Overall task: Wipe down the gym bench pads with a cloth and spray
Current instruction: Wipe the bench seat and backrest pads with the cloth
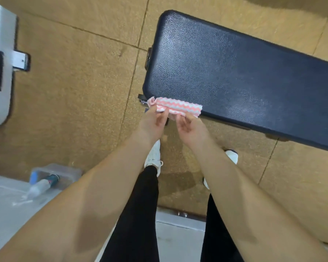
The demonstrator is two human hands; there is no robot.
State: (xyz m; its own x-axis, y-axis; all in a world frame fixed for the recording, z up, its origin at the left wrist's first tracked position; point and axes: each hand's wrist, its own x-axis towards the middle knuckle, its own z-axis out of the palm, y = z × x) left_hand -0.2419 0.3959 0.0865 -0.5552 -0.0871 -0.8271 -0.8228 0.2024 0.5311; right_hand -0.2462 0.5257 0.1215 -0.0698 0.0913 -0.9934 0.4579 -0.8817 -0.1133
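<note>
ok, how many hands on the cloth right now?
2. The left hand pinches the cloth at its left end; the right hand pinches its near edge towards the middle, by a corner of the bench pad. Neither is hidden.

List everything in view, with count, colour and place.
bench pad: one, black, upper right
cloth: one, pink-and-white zigzag, at the pad's near corner
bottle: one, clear with blue and teal parts, lying in the box
box: one, clear plastic, lower left
machine: one, white, left edge, partly out of frame
floor: tan tiles, throughout
shoes: two, white, below the hands
left hand: pinches the cloth's left end
right hand: pinches the cloth's right part
</note>
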